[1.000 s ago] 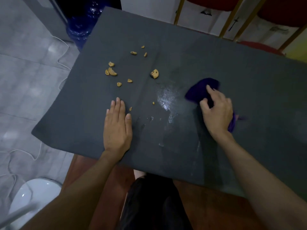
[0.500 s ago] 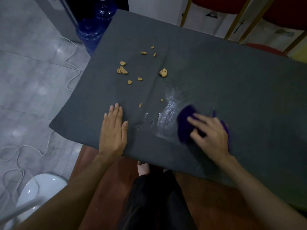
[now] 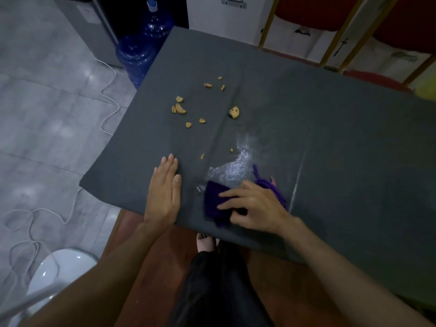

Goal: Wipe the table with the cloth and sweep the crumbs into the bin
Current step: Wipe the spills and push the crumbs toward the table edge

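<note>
A dark grey table top [image 3: 330, 128] fills the middle of the view. My right hand [image 3: 257, 206] presses a purple cloth [image 3: 215, 204] flat onto it near the front edge, just below a shiny wet patch [image 3: 236, 166]. Beside the cloth, to its left, my left hand [image 3: 164, 192] lies flat and empty with its fingers together. Several tan cookie crumbs [image 3: 180, 109] lie scattered further back, with a bigger piece [image 3: 234, 112] to their right. A white bin [image 3: 56, 272] stands on the floor at the lower left.
A blue water bottle [image 3: 139, 50] stands on the floor beyond the table's far left corner. White cable [image 3: 107, 95] loops over the grey tiles at the left. Red chairs with gold frames [image 3: 335, 31] line the far side. My dark-clothed legs [image 3: 219, 286] show below the table edge.
My right hand has dragged the cloth from the middle right of the table towards me and to the left, across the wet patch. My left hand has stayed flat in place.
</note>
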`<state>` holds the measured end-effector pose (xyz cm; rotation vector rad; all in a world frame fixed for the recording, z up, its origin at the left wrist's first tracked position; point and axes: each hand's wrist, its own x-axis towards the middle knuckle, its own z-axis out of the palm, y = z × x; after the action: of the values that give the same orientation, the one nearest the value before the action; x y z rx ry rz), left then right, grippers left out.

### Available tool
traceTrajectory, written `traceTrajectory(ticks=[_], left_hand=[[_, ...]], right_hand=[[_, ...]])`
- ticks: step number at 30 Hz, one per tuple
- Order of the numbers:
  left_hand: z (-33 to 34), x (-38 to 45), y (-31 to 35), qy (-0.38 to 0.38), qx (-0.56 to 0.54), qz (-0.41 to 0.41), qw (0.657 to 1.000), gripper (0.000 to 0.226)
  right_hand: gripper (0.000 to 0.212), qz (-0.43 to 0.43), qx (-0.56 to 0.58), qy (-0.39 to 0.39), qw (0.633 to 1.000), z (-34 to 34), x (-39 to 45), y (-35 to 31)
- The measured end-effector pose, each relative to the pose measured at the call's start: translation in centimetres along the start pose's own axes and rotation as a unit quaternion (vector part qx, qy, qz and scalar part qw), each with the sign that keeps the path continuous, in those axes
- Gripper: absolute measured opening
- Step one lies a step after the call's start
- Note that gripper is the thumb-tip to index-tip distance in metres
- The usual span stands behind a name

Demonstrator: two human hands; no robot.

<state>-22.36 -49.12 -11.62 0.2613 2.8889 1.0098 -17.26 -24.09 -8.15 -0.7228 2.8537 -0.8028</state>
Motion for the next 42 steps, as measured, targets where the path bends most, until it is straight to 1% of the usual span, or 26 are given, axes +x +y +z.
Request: traceTrajectory(ticks=[2,3,5,7,8,9,11,12,13,15,18,19,20,21,22,25,27,29,30,31,33,34,36,38,40,42], left_hand=[[0.0,0.2,0.5,0.012,0.010,-0.004,1.000,0.058],[0.1,0.4,0.8,0.018,0.021,-0.007,1.000,0.058],[0.3,1.0,1.4,0.023,0.045,-0.008,0.999,0.056],[0.4,2.0,2.0,0.021,0.059,-0.002,0.998,0.055],[0.5,2.6,2.2,0.021,0.063,0.001,0.998,0.054],[0.5,3.2,2.4,0.021,0.066,0.002,0.998,0.054],[0.6,4.3,2.7,0.021,0.072,0.001,0.997,0.054],[0.6,4.8,2.8,0.021,0.075,-0.002,0.997,0.054],[0.7,5.2,2.7,0.019,0.078,-0.008,0.997,0.055],[0.9,5.7,2.5,0.014,0.084,-0.024,0.996,0.058],[1.3,6.2,1.9,0.006,0.096,-0.037,0.995,0.061],[1.4,6.3,1.8,0.005,0.099,-0.038,0.994,0.061],[1.4,6.5,1.8,0.006,0.101,-0.036,0.994,0.061],[1.4,6.6,1.8,0.010,0.103,-0.034,0.994,0.061],[1.2,6.7,1.8,0.014,0.102,-0.033,0.994,0.060],[0.5,7.9,1.3,0.022,0.097,-0.030,0.995,0.060],[-0.2,9.1,0.6,0.020,0.097,-0.026,0.995,0.059],[-1.1,10.5,-0.2,0.016,0.102,-0.017,0.994,0.059],[-1.5,11.2,-0.6,0.012,0.109,-0.008,0.994,0.058],[-1.8,12.0,-1.1,0.007,0.116,0.003,0.993,0.057],[-2.5,13.3,-2.2,-0.004,0.133,0.022,0.991,0.057],[-2.7,13.8,-2.8,-0.011,0.141,0.031,0.990,0.057],[-3.2,14.3,-3.9,-0.028,0.152,0.048,0.987,0.058],[-3.4,14.4,-4.7,-0.040,0.160,0.065,0.984,0.059],[-3.4,14.3,-5.0,-0.042,0.158,0.069,0.984,0.060],[-3.3,14.4,-5.0,-0.044,0.145,0.066,0.986,0.060]], right_hand=[[0.030,0.089,0.031,0.111,0.989,-1.5,0.0,1.5],[0.031,0.149,0.042,0.180,0.972,-2.3,0.4,2.0],[0.035,0.288,0.073,0.295,0.908,-3.8,1.8,2.6],[0.038,0.413,0.121,0.364,0.826,-5.3,3.9,3.4],[0.039,0.463,0.123,0.369,0.797,-5.8,4.9,4.0],[0.043,0.503,0.098,0.347,0.785,-5.9,5.7,4.8],[0.060,0.554,0.017,0.253,0.793,-5.3,6.5,5.7],[0.071,0.565,-0.014,0.207,0.798,-4.7,6.6,5.9],[0.080,0.573,-0.033,0.180,0.799,-3.9,6.7,5.9],[0.082,0.589,-0.041,0.190,0.784,-2.5,7.1,6.0],[0.069,0.609,-0.034,0.253,0.751,-1.8,9.4,6.2],[0.066,0.604,-0.036,0.268,0.750,-1.8,10.4,6.4],[0.065,0.587,-0.043,0.280,0.758,-1.8,11.4,6.6],[0.064,0.558,-0.055,0.286,0.777,-1.8,12.3,6.9],[0.064,0.520,-0.067,0.282,0.804,-1.7,13.1,7.1],[0.066,0.371,-0.100,0.208,0.899,-1.0,14.4,6.9],[0.064,0.263,-0.109,0.167,0.944,-0.5,14.4,6.4],[0.061,0.206,-0.058,0.130,0.968,-0.4,14.0,6.0],[0.060,0.196,-0.028,0.129,0.972,-0.6,13.9,6.0],[0.059,0.193,-0.014,0.154,0.969,-1.1,14.0,6.2],[0.056,0.218,-0.029,0.249,0.943,-2.6,14.7,7.3],[0.055,0.251,-0.049,0.290,0.922,-3.4,15.4,8.3],[0.056,0.353,-0.068,0.334,0.871,-5.1,17.5,10.5],[0.060,0.475,-0.056,0.328,0.815,-6.0,20.2,12.6],[0.064,0.580,-0.052,0.283,0.762,-6.1,22.9,13.8],[0.068,0.627,-0.077,0.259,0.731,-5.7,25.1,14.2]])
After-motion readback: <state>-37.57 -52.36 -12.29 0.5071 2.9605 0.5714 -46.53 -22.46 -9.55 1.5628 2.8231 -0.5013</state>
